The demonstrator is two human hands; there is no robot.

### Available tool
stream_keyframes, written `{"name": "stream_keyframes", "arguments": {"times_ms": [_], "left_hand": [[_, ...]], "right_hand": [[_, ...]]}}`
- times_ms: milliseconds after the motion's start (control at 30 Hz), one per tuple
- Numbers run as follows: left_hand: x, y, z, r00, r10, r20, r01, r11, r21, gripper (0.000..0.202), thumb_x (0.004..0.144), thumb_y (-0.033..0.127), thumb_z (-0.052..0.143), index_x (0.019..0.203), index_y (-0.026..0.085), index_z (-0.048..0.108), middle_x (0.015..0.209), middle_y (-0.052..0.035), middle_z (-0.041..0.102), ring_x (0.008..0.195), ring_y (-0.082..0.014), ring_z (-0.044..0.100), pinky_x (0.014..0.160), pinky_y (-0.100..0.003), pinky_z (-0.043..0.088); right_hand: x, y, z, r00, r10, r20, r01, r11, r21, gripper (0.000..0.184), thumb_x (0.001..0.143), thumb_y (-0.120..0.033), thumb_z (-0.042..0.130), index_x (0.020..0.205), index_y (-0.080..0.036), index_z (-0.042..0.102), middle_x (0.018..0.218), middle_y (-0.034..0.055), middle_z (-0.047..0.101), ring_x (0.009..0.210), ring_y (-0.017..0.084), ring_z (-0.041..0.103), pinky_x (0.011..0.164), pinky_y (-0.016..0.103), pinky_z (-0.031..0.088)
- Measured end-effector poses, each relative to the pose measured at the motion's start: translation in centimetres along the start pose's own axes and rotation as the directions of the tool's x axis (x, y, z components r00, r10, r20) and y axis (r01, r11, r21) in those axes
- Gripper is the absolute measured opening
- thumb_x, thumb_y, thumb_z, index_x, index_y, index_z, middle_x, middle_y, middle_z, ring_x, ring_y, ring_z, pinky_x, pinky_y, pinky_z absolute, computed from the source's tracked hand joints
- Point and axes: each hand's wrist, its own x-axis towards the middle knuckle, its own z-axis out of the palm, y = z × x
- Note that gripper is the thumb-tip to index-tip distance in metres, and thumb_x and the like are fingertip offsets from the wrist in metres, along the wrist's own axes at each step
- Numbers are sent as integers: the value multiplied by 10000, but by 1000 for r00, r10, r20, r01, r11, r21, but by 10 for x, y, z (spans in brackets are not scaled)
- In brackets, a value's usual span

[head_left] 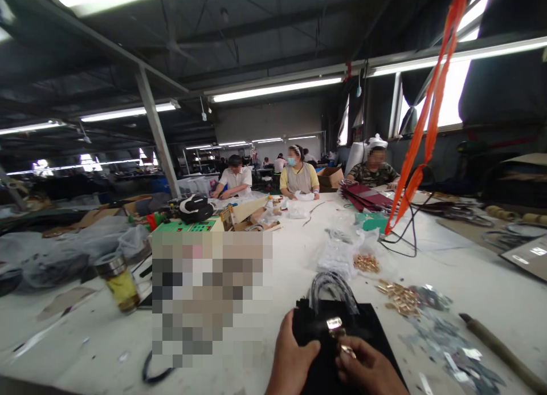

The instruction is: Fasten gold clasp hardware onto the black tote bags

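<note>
A black handbag [366, 321] lies in front of me at the near edge of the table. Its looped handles [333, 284] look covered in clear plastic and point away from me. My left hand [294, 352] grips the bag's left side, with the thumb over its front panel. On the upper front sits a shiny gold clasp plate [335, 325]. Just below it, my right hand [368, 365] pinches a small gold metal piece [348, 351] between thumb and fingertips. Whether that piece touches the plate, I cannot tell.
Gold fittings [399, 297] and thin grey pieces [448, 343] are heaped right of the bag. Beyond them lies a stick-like tool [504, 346]. A jar of yellow liquid [117, 284] stands left. An orange strap [421, 155] hangs at right. Several people sit across the table [294, 258].
</note>
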Motion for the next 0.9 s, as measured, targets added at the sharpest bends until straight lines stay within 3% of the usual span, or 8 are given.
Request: {"name": "stream_keyframes", "arguments": {"times_ms": [100,200,333,500,600,700,900], "left_hand": [[1,12,4,999,3,39,-3,1000,-8,549,689,216,727,1224,177,612,1129,-100,710,1067,-267,676,973,-351,507],[5,21,7,999,-9,35,8,999,40,432,742,274,730,1142,173,600,1083,-95,712,1015,-255,678,938,-357,507],[9,23,11,999,13,44,-18,993,114,466,717,269,764,1131,188,566,1080,-78,702,1001,-241,669,907,-343,500],[10,22,14,1000,9,9,-10,983,185,423,754,331,766,1099,201,559,1059,-69,702,978,-238,671,882,-345,498],[11,23,15,1000,11,-20,-7,980,200,367,819,420,731,1061,199,565,1041,-72,705,968,-239,671,876,-354,499],[10,22,16,1000,13,-10,-11,984,175,415,777,395,781,1073,198,568,1042,-64,709,956,-233,677,858,-342,510],[7,22,18,999,38,24,-40,994,106,483,754,366,816,1140,205,574,1087,-57,713,988,-223,684,879,-333,521]], "right_hand": [[-6,-7,0,1000,-23,0,23,988,-150,786,673,-753,737,1205,-175,698,1169,86,651,1035,167,672,823,208,597],[-12,-14,-2,989,-147,-19,136,949,-286,692,782,-735,645,1209,-193,701,1303,75,601,1113,155,637,820,178,581],[-13,-17,-10,944,-323,-68,271,876,-400,567,825,-666,647,1105,-184,746,1228,74,611,1156,117,589,964,163,522],[-13,-15,-16,944,-321,-78,249,846,-472,567,839,-669,634,1127,-195,751,1048,62,607,994,63,575,907,152,476],[-17,-17,-15,948,-317,-37,262,837,-480,516,848,-643,639,1089,-202,750,1085,52,621,1044,67,583,968,156,470],[-21,-24,-16,939,-340,-43,277,827,-489,478,861,-626,627,1046,-202,747,1159,48,632,1115,82,595,1011,164,475],[-12,-45,-23,877,-477,-57,355,723,-592,403,881,-581,619,1068,-257,770,1226,22,645,1166,86,613,1094,199,490]]}}
